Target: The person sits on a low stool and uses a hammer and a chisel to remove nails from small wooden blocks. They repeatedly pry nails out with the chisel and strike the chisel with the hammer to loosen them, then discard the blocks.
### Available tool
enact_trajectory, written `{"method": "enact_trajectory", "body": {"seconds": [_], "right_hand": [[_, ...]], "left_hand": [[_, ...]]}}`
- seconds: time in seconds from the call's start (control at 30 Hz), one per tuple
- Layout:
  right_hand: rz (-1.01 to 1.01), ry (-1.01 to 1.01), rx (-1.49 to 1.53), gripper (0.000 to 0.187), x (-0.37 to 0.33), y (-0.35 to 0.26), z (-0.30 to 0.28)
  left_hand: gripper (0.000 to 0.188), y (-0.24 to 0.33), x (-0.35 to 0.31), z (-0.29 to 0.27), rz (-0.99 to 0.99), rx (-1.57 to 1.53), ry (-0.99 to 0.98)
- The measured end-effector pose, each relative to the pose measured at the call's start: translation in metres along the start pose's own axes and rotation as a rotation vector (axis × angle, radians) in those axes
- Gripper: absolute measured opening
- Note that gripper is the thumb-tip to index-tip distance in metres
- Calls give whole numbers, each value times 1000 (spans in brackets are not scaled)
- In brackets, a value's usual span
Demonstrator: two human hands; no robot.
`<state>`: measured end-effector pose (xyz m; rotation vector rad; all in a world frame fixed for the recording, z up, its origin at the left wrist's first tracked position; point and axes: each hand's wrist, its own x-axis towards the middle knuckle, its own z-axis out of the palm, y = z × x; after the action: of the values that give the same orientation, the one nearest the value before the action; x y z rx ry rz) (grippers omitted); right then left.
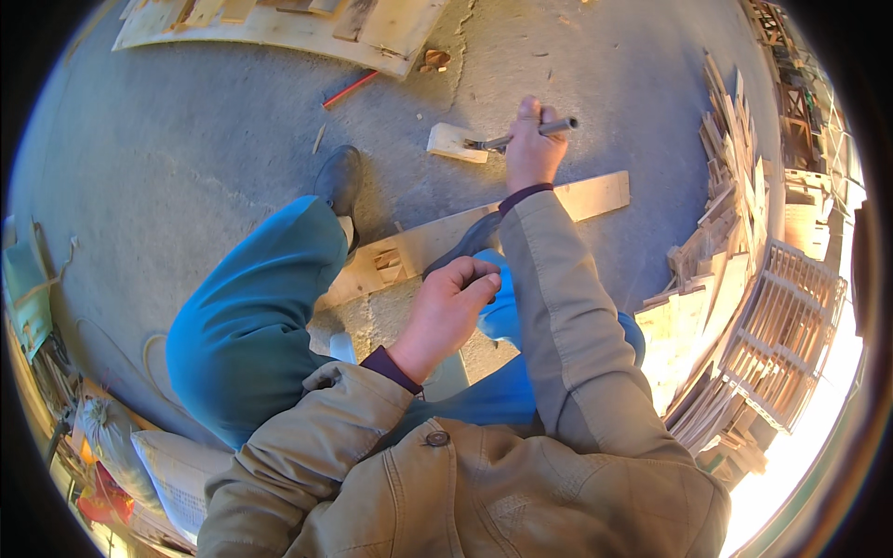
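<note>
My right hand (537, 153) is wrapped round a grey metal tool with a tube-like handle (558, 126). Its narrower dark end reaches left to a short pale wood block (456, 142) on the floor; whether it touches is unclear, and the tool's exact kind does not show. Closer to my body, my left hand (446, 312) is closed above my lap, thumb against curled fingers. Anything inside it is hidden. Between my feet a long wooden board (595, 197) lies across the floor, with small wood pieces (388, 264) on its left part.
A red stick (351, 89) lies ahead, near a large wooden panel (279, 30) bearing offcuts. Stacked wood scraps (716, 242) and a slatted crate (786, 325) line the right side. Sacks (172, 470) stand at lower left. My dark shoe (339, 181) is beside the board.
</note>
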<state>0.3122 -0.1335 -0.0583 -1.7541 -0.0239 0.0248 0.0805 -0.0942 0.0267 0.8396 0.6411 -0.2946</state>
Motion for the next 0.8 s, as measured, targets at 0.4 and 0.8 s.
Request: {"method": "enact_trajectory", "body": {"seconds": [0.4,0.8], "right_hand": [[23,-171,-131,35,-24,5,81],[-294,-265,-488,22,-36,17,112]], "left_hand": [[17,0,-1,-12,66,-180,109],[14,13,-9,-23,72,-150,179]]}}
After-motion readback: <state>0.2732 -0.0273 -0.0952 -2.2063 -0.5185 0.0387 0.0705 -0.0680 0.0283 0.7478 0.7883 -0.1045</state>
